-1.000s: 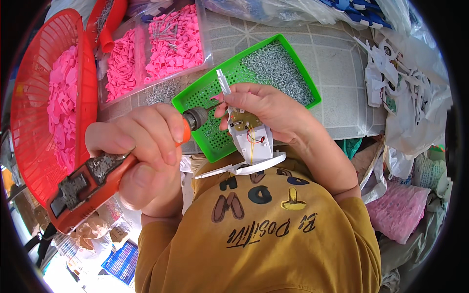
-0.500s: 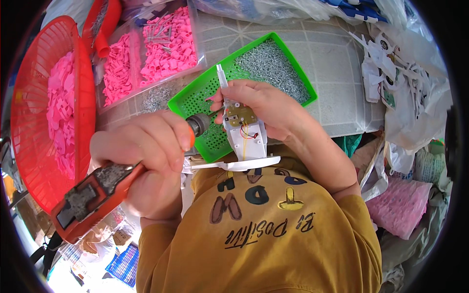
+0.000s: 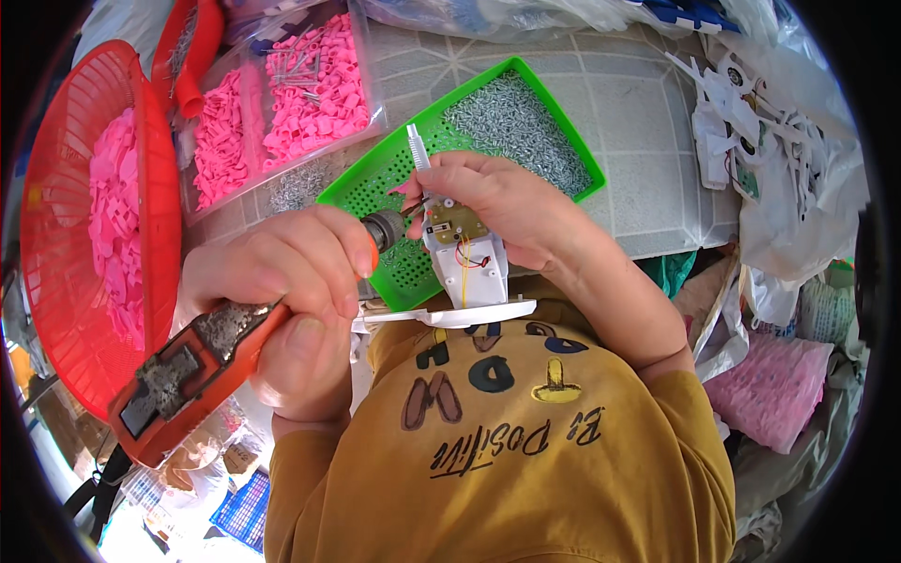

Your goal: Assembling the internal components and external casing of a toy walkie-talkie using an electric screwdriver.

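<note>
Compared with half a second ago, the view of the tabletop is shifted slightly leftward. The orange power driver (image 3: pixel 239 371) has been moved a little to the right, and its chuck (image 3: pixel 383 228) is now brought closer to the white plastic assembly (image 3: pixel 469 281) at the centre of the frame. The driver is gripped by the left hand (image 3: pixel 291 281), fingers wrapped around it; the assembly is clasped near its upper end by the right hand (image 3: pixel 507 202).

The upper centre is taken up by a grey tile-patterned table (image 3: pixel 629 113). At the left edge a red basket (image 3: pixel 61 225) is partly filled with pink pieces (image 3: pixel 114 225). A green tray (image 3: pixel 375 184), with screws (image 3: pixel 526 127) heaped at its far right end, is set behind the hands. More pink parts are held in a clear divided tray (image 3: pixel 376 94) at upper left. A pink bag (image 3: pixel 770 389) is seen at lower right, a blue crate (image 3: pixel 244 511) at lower left.

The assembly's long axis is nearly upright in the frame, its ribbed narrow end pointed to the top, leaning slightly left, its broad flange near the shirt (image 3: pixel 526 497). Its circuit board (image 3: pixel 466 221) is turned toward the camera. Whether the assembly is touched by the driver's bit (image 3: pixel 413 208) cannot be told with certainty.
</note>
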A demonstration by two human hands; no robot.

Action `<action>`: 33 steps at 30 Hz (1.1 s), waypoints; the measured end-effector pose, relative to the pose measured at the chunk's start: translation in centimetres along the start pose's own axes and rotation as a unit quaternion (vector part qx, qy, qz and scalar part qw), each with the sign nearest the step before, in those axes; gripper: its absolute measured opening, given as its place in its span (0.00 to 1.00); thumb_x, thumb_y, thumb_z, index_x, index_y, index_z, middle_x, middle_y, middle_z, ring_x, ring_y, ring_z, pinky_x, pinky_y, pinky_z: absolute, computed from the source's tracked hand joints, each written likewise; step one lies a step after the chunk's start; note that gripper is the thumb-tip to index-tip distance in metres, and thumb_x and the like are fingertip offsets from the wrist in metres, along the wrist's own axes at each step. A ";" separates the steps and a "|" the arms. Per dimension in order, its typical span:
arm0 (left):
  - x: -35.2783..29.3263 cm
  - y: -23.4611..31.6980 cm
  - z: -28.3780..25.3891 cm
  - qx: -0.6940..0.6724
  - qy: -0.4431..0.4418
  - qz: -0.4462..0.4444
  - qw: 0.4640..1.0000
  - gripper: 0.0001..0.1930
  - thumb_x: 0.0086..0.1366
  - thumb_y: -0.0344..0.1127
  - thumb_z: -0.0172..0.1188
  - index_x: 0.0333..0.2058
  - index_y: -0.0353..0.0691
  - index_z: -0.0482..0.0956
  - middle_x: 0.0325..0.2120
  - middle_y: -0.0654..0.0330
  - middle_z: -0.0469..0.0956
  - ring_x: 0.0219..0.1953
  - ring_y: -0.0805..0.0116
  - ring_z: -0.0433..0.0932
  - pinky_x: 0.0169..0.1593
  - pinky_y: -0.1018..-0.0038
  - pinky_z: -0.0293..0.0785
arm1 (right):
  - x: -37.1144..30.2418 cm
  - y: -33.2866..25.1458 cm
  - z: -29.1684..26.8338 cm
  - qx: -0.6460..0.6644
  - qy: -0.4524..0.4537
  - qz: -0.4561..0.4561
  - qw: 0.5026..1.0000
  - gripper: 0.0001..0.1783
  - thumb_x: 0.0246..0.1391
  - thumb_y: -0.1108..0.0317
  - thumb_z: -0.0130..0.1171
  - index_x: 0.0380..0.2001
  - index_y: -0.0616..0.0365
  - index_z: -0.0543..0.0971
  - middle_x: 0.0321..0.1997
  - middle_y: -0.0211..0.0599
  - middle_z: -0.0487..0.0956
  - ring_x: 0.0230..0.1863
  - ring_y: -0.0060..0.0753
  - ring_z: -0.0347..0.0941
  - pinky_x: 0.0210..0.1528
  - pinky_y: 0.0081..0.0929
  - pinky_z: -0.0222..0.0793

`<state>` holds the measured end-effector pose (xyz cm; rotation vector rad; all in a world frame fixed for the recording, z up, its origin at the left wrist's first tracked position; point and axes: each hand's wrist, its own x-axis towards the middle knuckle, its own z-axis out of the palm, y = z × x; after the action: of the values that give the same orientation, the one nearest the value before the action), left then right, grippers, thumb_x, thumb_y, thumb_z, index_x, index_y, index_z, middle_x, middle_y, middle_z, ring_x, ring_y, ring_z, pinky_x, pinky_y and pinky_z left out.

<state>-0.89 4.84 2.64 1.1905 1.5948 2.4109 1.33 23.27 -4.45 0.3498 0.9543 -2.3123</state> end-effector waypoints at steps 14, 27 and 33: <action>0.0 -0.2 0.0 0.026 -0.007 0.011 1.000 0.15 0.60 0.32 0.58 0.45 0.41 0.69 0.19 0.67 0.67 0.21 0.75 0.67 0.34 0.70 0.61 | 0.0 0.2 0.1 -0.010 0.016 -0.015 1.000 0.15 0.63 0.60 0.56 0.41 0.63 0.78 0.38 0.35 0.79 0.36 0.25 0.78 0.36 0.22 0.75; 0.0 -0.5 -0.2 0.027 -0.016 0.013 0.999 0.15 0.58 0.31 0.57 0.45 0.42 0.69 0.19 0.67 0.67 0.21 0.75 0.66 0.33 0.71 0.61 | 0.0 0.3 0.4 -0.020 0.035 -0.018 0.999 0.15 0.64 0.60 0.54 0.41 0.63 0.78 0.35 0.36 0.79 0.36 0.25 0.77 0.35 0.22 0.74; -0.2 -0.3 -0.1 -0.018 0.030 0.020 0.999 0.16 0.57 0.28 0.63 0.42 0.39 0.70 0.17 0.62 0.70 0.20 0.66 0.70 0.32 0.62 0.69 | 0.2 0.4 0.2 -0.025 0.032 -0.019 0.999 0.15 0.64 0.60 0.54 0.40 0.63 0.78 0.36 0.36 0.79 0.37 0.25 0.77 0.36 0.22 0.74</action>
<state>-0.90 4.86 2.25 1.1672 1.5511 2.5117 1.43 22.83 -4.58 0.3900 1.0558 -2.3191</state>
